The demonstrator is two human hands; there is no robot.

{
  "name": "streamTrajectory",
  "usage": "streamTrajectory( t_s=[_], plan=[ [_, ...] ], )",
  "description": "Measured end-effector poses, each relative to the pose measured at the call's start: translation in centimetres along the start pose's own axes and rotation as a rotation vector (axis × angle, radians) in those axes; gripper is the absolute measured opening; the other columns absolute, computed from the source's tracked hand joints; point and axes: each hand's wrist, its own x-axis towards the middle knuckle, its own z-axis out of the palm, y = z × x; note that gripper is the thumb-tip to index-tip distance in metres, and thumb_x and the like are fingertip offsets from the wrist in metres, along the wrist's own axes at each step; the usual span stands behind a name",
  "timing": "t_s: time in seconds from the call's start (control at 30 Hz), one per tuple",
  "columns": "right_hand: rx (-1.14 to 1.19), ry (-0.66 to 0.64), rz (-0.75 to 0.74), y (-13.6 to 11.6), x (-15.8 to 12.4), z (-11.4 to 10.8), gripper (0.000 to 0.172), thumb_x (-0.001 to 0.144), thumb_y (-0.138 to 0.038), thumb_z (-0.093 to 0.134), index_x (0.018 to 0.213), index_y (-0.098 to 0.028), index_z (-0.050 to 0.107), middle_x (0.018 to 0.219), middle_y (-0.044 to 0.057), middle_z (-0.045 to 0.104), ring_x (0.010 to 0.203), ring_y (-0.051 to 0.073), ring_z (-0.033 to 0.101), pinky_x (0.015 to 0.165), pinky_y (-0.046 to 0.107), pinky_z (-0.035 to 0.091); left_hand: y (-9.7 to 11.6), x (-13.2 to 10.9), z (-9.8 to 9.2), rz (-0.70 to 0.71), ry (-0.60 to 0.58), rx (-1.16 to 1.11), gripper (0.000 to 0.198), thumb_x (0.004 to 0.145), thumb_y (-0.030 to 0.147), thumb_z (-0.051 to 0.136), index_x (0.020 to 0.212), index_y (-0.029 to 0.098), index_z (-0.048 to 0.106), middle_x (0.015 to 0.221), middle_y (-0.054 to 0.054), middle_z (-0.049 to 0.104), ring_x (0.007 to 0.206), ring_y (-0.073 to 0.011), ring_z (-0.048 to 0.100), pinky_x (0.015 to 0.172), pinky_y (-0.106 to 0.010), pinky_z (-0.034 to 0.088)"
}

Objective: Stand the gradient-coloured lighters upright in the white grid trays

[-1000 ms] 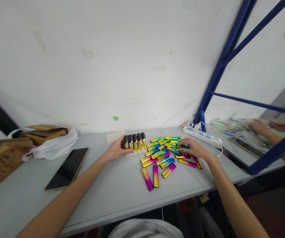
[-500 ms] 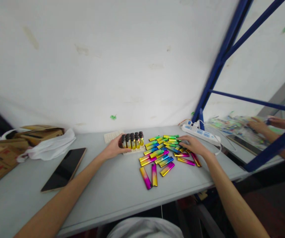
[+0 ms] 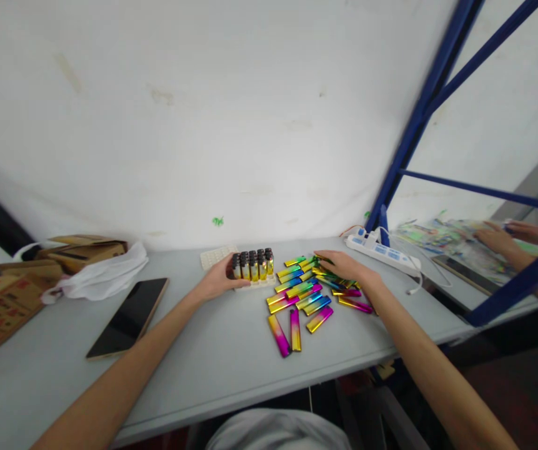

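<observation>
We sit at a grey worktop (image 3: 222, 356) against a scuffed white wall (image 3: 250, 112). Our left hand (image 3: 219, 279), thumb in front, pinches the left end of the black-topped lighters (image 3: 252, 265), upright in a white rack (image 3: 265, 281) toward the back edge. Our right hand (image 3: 342, 265) curls over the shiny coloured cases (image 3: 302, 290) strewn between rack and front edge — we cannot tell whether it pinches one. Toward the back left corner we see cardboard boxes (image 3: 84, 253) and a white bag (image 3: 104, 278); a phone (image 3: 129, 317) lies nearer the front edge. A power strip (image 3: 383, 251) lies toward the back edge, beside a blue frame (image 3: 407, 140).
</observation>
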Motion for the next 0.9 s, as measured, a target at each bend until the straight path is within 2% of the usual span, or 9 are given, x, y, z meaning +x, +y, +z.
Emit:
streamTrajectory(
  t_s=[0.13,0.27,0.4,0.53,0.63,0.73,0.8,0.9],
  plan=[
    [0.049,0.054,0.019,-0.1,-1.5,-0.4,0.045,0.100,-0.042,0.043,0.137,-0.024,0.060,0.139,0.009,0.061,0.126,0.028,0.059,0.112,0.046,0.043,-0.1,0.0,0.0,-0.004,0.010,0.026,0.069,0.060,0.043,0.088,0.116,0.019,0.055,0.112,-0.007,0.070,0.104,-0.0285,0.068,0.090,-0.045,0.056],
    [0.026,0.083,-0.023,-0.8,-2.3,0.2,0.049,0.099,-0.049,0.045,0.140,-0.024,0.057,0.142,0.010,0.058,0.131,0.028,0.055,0.114,0.048,0.040,0.2,0.0,0.1,-0.015,0.000,0.013,0.069,0.060,0.045,0.087,0.115,0.019,0.055,0.114,-0.007,0.070,0.104,-0.0285,0.067,0.090,-0.045,0.057],
    [-0.042,0.088,0.000,0.0,-2.5,1.0,0.041,0.101,-0.041,0.042,0.132,-0.025,0.063,0.137,0.010,0.062,0.130,0.027,0.055,0.113,0.047,0.041,0.1,0.0,0.1,-0.016,0.006,0.022,0.068,0.059,0.046,0.088,0.114,0.020,0.055,0.112,-0.006,0.071,0.103,-0.0277,0.068,0.089,-0.043,0.057],
    [-0.032,0.087,0.004,1.0,-3.1,0.7,0.039,0.101,-0.034,0.041,0.134,-0.027,0.062,0.137,0.008,0.062,0.127,0.025,0.058,0.112,0.046,0.043,-0.3,0.1,-0.1,-0.001,0.022,0.047,0.068,0.060,0.046,0.088,0.114,0.019,0.057,0.110,-0.007,0.072,0.099,-0.0281,0.069,0.084,-0.041,0.057],
    [-0.011,0.072,-0.014,1.2,-3.8,0.1,0.042,0.101,-0.036,0.043,0.138,-0.026,0.059,0.142,0.009,0.058,0.130,0.027,0.056,0.113,0.047,0.042,-0.3,0.1,-0.1,0.004,0.026,0.062,0.066,0.061,0.046,0.087,0.114,0.020,0.057,0.110,-0.006,0.072,0.099,-0.0282,0.069,0.084,-0.040,0.057],
    [0.001,0.127,0.025,1.4,-4.3,-0.5,0.047,0.099,-0.040,0.046,0.142,-0.023,0.054,0.146,0.010,0.055,0.134,0.028,0.052,0.115,0.049,0.039,-0.3,0.0,-0.1,0.005,0.025,0.080,0.066,0.061,0.046,0.087,0.115,0.020,0.058,0.108,-0.006,0.072,0.099,-0.0280,0.069,0.083,-0.040,0.056],
    [-0.006,0.164,0.065,1.5,-4.5,-0.6,0.049,0.099,-0.041,0.046,0.142,-0.021,0.054,0.145,0.012,0.055,0.134,0.029,0.052,0.115,0.049,0.039,-0.3,0.0,-0.1,0.006,0.029,0.077,0.066,0.061,0.045,0.087,0.115,0.020,0.058,0.109,-0.006,0.071,0.098,-0.0280,0.069,0.084,-0.041,0.056],
    [0.004,0.138,0.079,1.3,-4.6,-0.4,0.047,0.098,-0.040,0.047,0.139,-0.021,0.057,0.142,0.012,0.058,0.131,0.030,0.055,0.113,0.050,0.041,-0.4,0.0,0.0,0.007,0.025,0.040,0.066,0.061,0.044,0.087,0.115,0.019,0.057,0.111,-0.007,0.071,0.100,-0.0280,0.069,0.087,-0.042,0.056]
  ],
)
